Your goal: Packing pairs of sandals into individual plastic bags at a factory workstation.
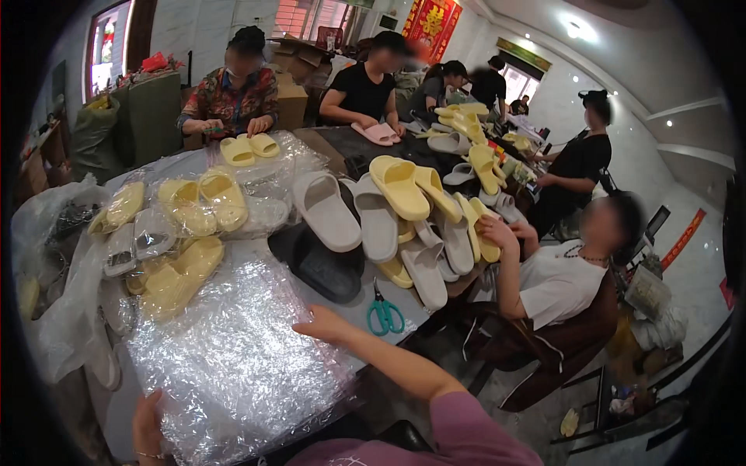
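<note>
Hands [330, 325] flat at bubble wrap [233, 365] edges

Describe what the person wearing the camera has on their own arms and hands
Both hands are bare, with no gloves. The right hand leads back along a bare forearm to a short mauve-pink sleeve near the lower edge. The left hand wears a thin bracelet at the wrist; its forearm is out of view. No rings are discernible.

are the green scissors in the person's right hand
No, the green-handled scissors lie on the table beside the right hand, which rests flat on the bubble wrap.
</note>
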Motion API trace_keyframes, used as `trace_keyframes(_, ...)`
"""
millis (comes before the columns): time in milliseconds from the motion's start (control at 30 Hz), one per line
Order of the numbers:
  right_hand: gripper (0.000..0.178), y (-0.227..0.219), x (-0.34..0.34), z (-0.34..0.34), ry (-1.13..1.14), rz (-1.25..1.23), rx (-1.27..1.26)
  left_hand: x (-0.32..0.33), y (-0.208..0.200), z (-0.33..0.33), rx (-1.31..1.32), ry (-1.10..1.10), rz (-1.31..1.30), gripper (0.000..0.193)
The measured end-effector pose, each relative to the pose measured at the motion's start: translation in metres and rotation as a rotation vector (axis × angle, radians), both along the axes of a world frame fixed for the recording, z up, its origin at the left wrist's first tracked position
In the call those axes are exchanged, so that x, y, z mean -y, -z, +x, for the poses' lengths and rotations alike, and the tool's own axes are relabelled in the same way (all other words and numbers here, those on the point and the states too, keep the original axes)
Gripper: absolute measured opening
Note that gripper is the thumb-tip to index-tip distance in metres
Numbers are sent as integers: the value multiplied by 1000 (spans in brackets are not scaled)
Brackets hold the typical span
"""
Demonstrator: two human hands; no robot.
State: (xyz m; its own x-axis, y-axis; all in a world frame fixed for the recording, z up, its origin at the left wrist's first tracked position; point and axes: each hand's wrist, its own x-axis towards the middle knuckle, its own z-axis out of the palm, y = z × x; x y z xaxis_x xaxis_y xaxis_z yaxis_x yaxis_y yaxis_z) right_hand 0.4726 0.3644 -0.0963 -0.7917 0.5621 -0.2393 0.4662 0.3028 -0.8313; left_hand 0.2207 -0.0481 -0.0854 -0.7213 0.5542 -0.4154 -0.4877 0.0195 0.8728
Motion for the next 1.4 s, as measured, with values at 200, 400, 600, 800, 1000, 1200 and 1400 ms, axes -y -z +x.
trace_keyframes(200, 74, -8, 14, -5, -20, 384, 35, -1, 2, 17, -122, -24, -40, 23)
trace_keyframes(400, 59, -12, -3, 16, -71, -491, 1, -20, -83, 101, -94, 86, -45, 21)
trace_keyframes(600, 43, 14, -1, 36, -146, -751, -52, 6, -33, 64, 201, 171, -289, 52)
trace_keyframes(800, 35, -54, 36, 58, -151, -280, -309, 23, 1, 42, -166, 59, 69, 16)
trace_keyframes(1000, 40, -159, 48, 74, -136, -66, -383, -6, -128, 73, -579, -131, -495, 53)
trace_keyframes(1200, 45, -172, 27, 28, -174, -5, -800, -48, -172, 42, -889, -197, 95, 42)
trace_keyframes(1400, 68, -109, 5, 14, -92, -233, -759, -81, -78, 7, -852, -167, -51, 50)
